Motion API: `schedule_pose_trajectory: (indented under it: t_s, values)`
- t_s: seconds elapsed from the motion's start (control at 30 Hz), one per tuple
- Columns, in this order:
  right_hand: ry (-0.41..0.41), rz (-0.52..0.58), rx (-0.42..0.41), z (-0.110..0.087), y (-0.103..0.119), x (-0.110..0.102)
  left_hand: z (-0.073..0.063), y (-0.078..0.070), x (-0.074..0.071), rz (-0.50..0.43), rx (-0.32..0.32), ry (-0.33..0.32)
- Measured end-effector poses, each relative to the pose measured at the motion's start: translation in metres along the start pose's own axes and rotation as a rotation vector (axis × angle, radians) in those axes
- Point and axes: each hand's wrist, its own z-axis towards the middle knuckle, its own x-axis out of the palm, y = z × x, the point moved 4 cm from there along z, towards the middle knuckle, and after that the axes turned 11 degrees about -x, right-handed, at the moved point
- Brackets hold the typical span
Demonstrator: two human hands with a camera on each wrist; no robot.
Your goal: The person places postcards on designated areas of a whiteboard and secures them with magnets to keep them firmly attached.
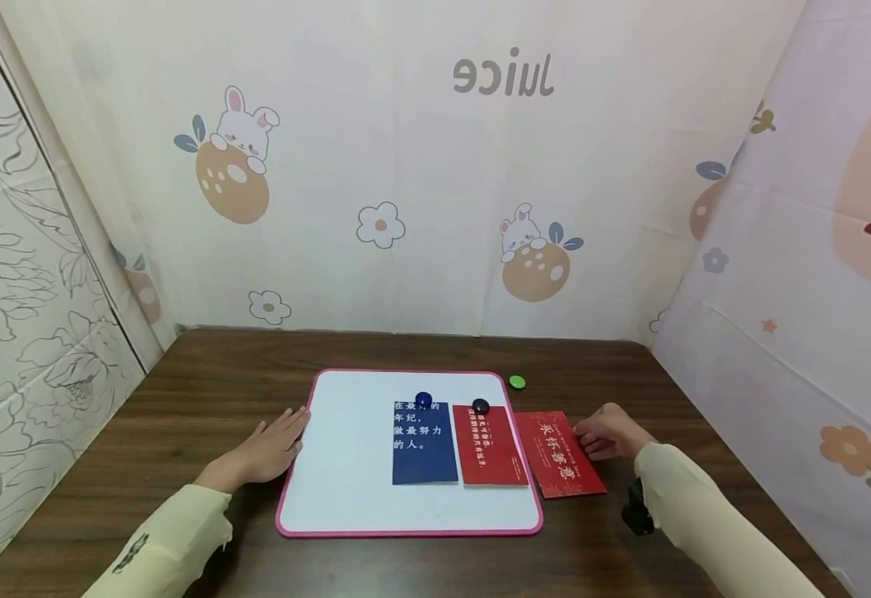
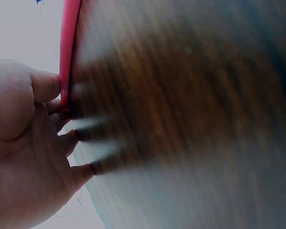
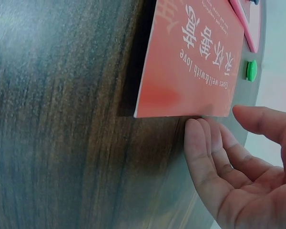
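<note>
My left hand [image 1: 266, 448] rests with straight fingers on the left edge of a pink-rimmed whiteboard [image 1: 345, 498]. In the left wrist view its fingertips lie along the pink rim [image 2: 68, 47]. At the right edge of a red card [image 1: 555, 465] with white writing is my right hand [image 1: 610, 432]. The right wrist view shows the fingertips right at the card's edge, with the thumb held apart from the fingers. That card lies beside the whiteboard's right rim. On the board are a blue card [image 1: 423, 457] under a blue magnet [image 1: 423, 400] and another red card [image 1: 491, 457] under a black magnet [image 1: 481, 406].
A green magnet [image 1: 517, 382] lies on the dark wooden table [image 1: 398, 569], behind the loose red card. Printed curtains [image 1: 435, 166] enclose the table at the back and sides.
</note>
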Motion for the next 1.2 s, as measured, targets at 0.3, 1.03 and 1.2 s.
schedule_pose_trajectory:
  t_s: [0.3,1.03,1.2]
  values:
    - [-0.001,0.005,0.018,-0.0007,0.0002,0.0028,0.0003,0.0005,0.0005,0.003,0.000,-0.004]
    - [-0.005,0.056,0.028,0.0005,-0.0038,0.0032,-0.0014,-0.0017,-0.0003,-0.004,-0.008,-0.007]
    - [-0.010,0.058,0.045,0.0013,-0.0047,0.0021,-0.0005,-0.0007,0.0000,0.000,-0.003,-0.008]
